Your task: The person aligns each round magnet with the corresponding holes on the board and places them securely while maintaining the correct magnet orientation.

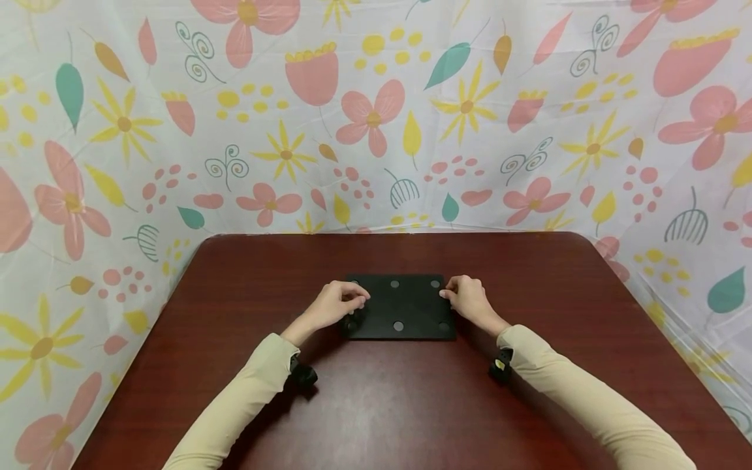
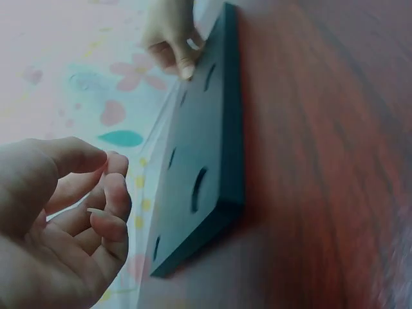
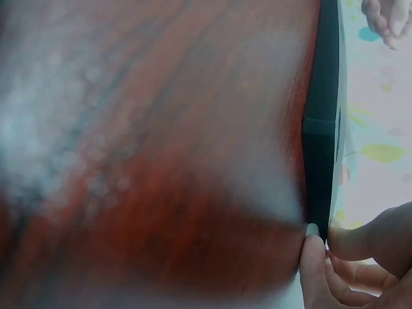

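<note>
A flat black rectangular board point(image 1: 420, 305) lies on the table, with round spots in two rows on its top. My right hand point(image 1: 469, 299) pinches the board's right edge; in the right wrist view the thumb point(image 3: 357, 243) is at the top side and a fingertip touches the edge face. Over the board's left end hovers my left hand point(image 1: 336, 304), its fingers loosely curled and thumb close to the index finger. In the left wrist view that hand point(image 2: 71, 212) is apart from the board, and nothing shows between its fingers. It hides part of the board's left side.
The board rests on a dark reddish-brown table point(image 1: 388, 405) with rounded far corners. Behind and beside it hangs a white cloth point(image 1: 376, 183) printed with flowers and leaves. Small black devices point(image 1: 304, 375) are strapped at both wrists below beige sleeves.
</note>
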Demonstrator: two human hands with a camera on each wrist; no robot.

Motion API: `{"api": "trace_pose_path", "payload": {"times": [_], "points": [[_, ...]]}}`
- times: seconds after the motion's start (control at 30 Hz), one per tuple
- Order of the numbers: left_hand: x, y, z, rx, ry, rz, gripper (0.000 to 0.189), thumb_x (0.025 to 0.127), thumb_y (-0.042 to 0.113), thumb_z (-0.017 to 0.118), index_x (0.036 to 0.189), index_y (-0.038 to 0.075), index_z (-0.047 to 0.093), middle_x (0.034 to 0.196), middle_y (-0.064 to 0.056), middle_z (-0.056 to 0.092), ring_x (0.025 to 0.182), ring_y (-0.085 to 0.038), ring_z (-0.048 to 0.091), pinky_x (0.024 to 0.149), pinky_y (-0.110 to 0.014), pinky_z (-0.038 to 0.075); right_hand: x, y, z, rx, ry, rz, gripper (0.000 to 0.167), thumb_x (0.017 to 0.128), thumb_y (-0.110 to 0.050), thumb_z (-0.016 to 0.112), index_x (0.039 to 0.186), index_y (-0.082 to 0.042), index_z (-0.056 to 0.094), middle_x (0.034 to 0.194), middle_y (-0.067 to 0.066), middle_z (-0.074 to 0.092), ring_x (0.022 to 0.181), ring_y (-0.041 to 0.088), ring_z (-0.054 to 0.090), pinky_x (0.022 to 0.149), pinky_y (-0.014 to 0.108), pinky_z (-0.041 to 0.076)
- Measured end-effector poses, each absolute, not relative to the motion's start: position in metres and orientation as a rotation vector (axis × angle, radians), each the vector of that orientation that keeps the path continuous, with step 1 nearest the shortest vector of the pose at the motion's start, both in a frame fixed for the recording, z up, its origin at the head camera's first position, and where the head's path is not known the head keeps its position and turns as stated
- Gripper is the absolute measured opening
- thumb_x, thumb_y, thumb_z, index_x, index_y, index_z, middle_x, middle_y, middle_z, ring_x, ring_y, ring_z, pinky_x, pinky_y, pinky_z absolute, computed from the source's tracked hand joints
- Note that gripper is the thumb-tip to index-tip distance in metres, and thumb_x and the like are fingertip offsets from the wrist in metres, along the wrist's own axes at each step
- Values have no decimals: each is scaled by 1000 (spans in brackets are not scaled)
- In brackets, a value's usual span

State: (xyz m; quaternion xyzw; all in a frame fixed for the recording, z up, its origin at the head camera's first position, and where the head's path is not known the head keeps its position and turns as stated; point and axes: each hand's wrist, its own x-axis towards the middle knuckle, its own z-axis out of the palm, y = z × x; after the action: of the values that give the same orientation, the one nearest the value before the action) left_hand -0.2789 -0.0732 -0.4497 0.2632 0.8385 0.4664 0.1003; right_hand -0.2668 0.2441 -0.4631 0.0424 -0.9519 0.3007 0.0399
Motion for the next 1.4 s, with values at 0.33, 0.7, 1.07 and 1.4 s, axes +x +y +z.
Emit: {"api": "trace_pose_path", "payload": {"times": [0.33,0.7,1.07,1.4], "points": [[-286,-108,-443,595,2487,1515,24,97,13,59,112,-3,68,94,-21,70,78,-38,63,72,-45,54,-269,246,-464,120,-2925,936,15,92,-13,66,90,2,70,74,15,69,55,14,63,52,28,52],[-292,-141,-440,523,2543,1465,26,98,17,58,113,-2,69,98,-23,69,78,-34,63,72,-39,54,-273,247,-465,118,-2933,936,15,91,-13,67,90,1,70,76,15,70,54,13,63,51,27,51],[-290,-174,-448,438,2561,1342,24,94,13,63,112,-1,70,101,-18,72,75,-22,64,66,-32,52,-272,247,-461,101,-2950,952,15,91,-13,67,90,1,70,73,13,70,54,12,62,49,27,48],[-283,-186,-455,390,2573,1241,29,82,12,77,110,4,73,87,-8,72,80,-18,62,67,-29,49,-270,246,-460,84,-2954,970,15,90,-13,69,89,1,70,76,15,70,54,13,64,50,27,50]]}}
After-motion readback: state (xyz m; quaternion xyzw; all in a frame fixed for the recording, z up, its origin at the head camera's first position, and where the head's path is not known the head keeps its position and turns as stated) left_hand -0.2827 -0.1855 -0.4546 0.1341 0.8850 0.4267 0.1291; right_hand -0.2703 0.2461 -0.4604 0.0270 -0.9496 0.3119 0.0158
